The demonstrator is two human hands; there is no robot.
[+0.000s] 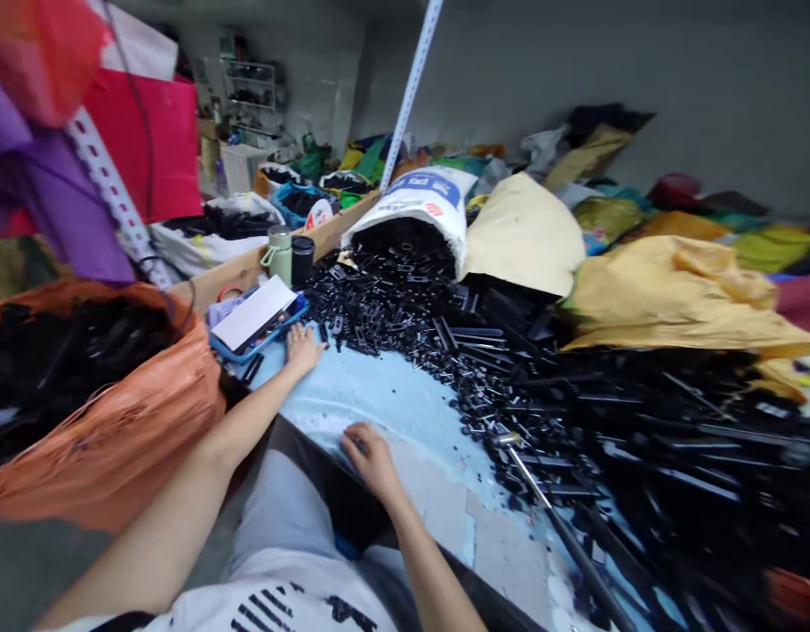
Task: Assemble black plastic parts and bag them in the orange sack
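My left hand [303, 348] reaches out to the right side of a blue tray [247, 353], its fingers apart near the tray's corner, with nothing visible in it. A white card or box [255, 312] lies on top of the tray's small contents. Close to the near edge of the light-blue work surface [371, 379] rests my right hand [370, 456], its fingers loosely bent and apart, holding nothing I can see. Small black plastic parts [384, 298] are heaped beyond both hands. To the right lies a hammer-like tool [542, 500] with a brass-coloured head and a dark handle.
A green bottle [279, 254] and a black cup [303, 261] stand behind the tray. An orange sack [147, 421] of black pieces is at left. A white sack [418, 202] spills parts at the back. Long black strips [674, 456] pile up on the right.
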